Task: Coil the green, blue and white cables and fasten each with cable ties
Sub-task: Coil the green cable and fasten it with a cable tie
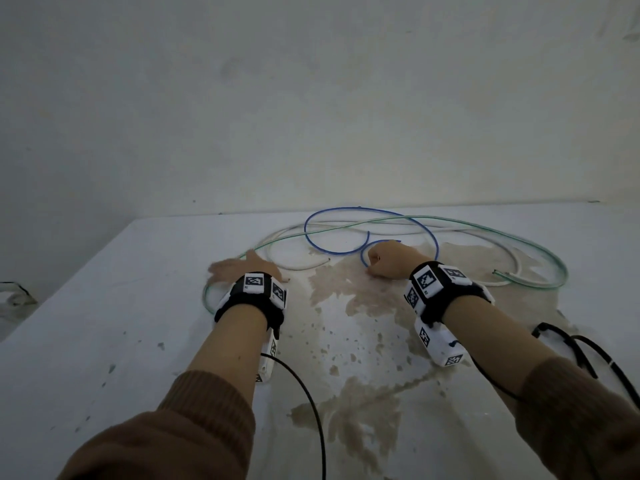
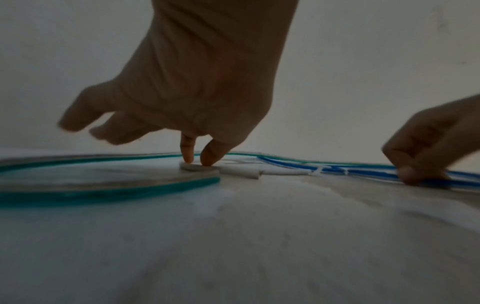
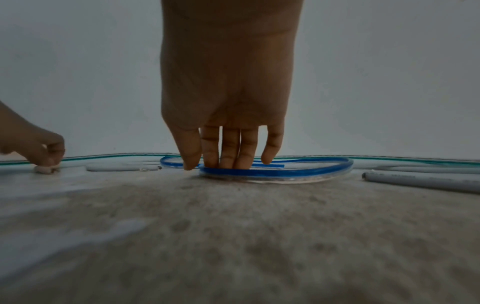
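Lying loose and overlapping on the stained table (image 1: 104,306), the green cable (image 1: 519,233), blue cable (image 1: 329,252) and white cable (image 1: 294,268) are all uncoiled and untied; I see no cable ties. Left hand (image 1: 242,268), left of the blue cable, pinches the white cable's end between fingertips (image 2: 207,158), remaining fingers spread. Right hand (image 1: 391,259) is knuckles-up, its straight fingers (image 3: 228,148) pressing inside the blue cable's near loop.

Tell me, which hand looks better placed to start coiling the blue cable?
The right hand, probably. Its fingertips already rest inside a small loop of the blue cable, so it could gather that loop. The left hand is further off, thumb and finger touching the white cable near the green cable.
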